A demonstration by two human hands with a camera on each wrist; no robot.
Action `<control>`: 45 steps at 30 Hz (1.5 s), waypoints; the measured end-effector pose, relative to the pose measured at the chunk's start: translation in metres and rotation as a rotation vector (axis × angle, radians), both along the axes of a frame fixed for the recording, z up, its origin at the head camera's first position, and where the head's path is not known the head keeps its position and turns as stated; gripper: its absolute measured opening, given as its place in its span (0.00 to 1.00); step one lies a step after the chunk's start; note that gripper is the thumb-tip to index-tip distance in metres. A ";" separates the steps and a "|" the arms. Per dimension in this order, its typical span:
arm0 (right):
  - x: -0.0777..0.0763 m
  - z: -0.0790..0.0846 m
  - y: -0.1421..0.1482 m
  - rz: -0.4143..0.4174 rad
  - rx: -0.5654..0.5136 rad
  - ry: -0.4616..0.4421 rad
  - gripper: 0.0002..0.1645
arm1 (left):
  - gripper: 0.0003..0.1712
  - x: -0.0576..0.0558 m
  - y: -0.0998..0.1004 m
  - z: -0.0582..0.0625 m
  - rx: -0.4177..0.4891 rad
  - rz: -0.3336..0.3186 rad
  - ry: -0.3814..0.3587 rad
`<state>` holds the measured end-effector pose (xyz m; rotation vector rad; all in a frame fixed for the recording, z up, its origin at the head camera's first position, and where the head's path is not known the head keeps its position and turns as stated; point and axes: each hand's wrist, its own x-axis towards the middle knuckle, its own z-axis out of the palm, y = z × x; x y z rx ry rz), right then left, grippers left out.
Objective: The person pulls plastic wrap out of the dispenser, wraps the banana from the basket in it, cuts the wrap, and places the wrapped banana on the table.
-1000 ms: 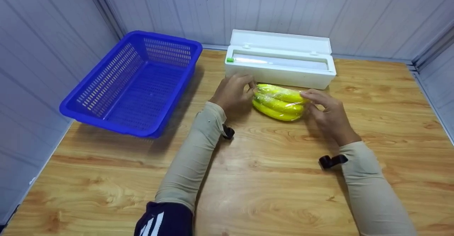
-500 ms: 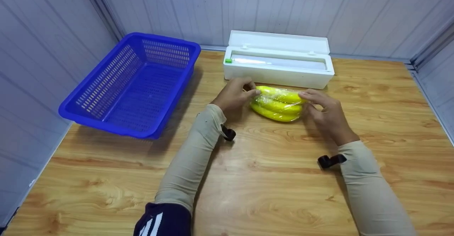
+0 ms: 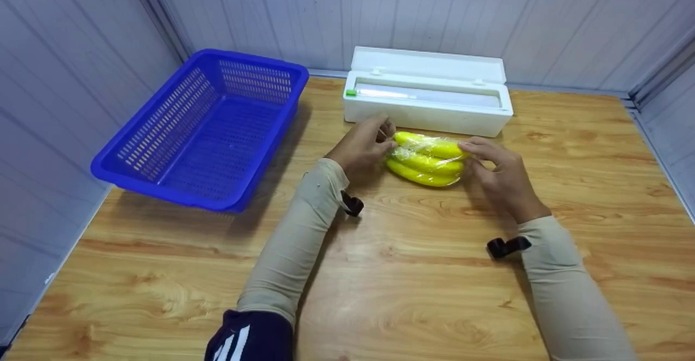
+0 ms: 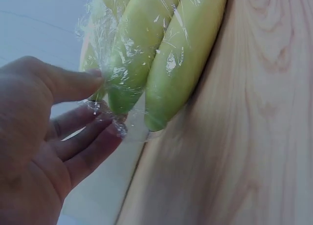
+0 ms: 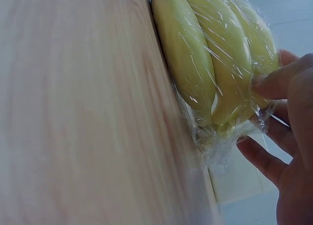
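Note:
A bunch of yellow bananas (image 3: 426, 163) wrapped in clear cling film lies on the wooden table, just in front of a white cling film box (image 3: 429, 112). At the bunch's left end my left hand (image 3: 361, 144) pinches the film. The left wrist view shows the thumb and fingers gathering crinkled cling film (image 4: 115, 124) beside the greenish banana tips. My right hand (image 3: 502, 173) holds the other end, its thumb against the wrapped banana nearest the box. Loose film (image 5: 220, 151) bunches beyond that end in the right wrist view, with the fingers partly hidden behind it.
The white box's lid (image 3: 429, 63) stands raised at the back, with a film roll inside and a green slider (image 3: 351, 93) at its left. A blue plastic basket (image 3: 255, 165) sits on the left. Panelled walls (image 3: 434, 8) close in the table's back and sides.
The left thumb and fingers have shifted slightly on the film. The greenish tips seen at the bunch's left end a second ago no longer show in the head view. The right hand stays put.

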<state>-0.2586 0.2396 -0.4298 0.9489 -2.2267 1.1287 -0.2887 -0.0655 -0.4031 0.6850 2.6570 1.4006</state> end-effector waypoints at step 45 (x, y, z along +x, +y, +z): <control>0.022 0.027 -0.014 -0.007 -0.042 -0.059 0.22 | 0.24 0.012 0.016 0.009 -0.235 0.101 0.017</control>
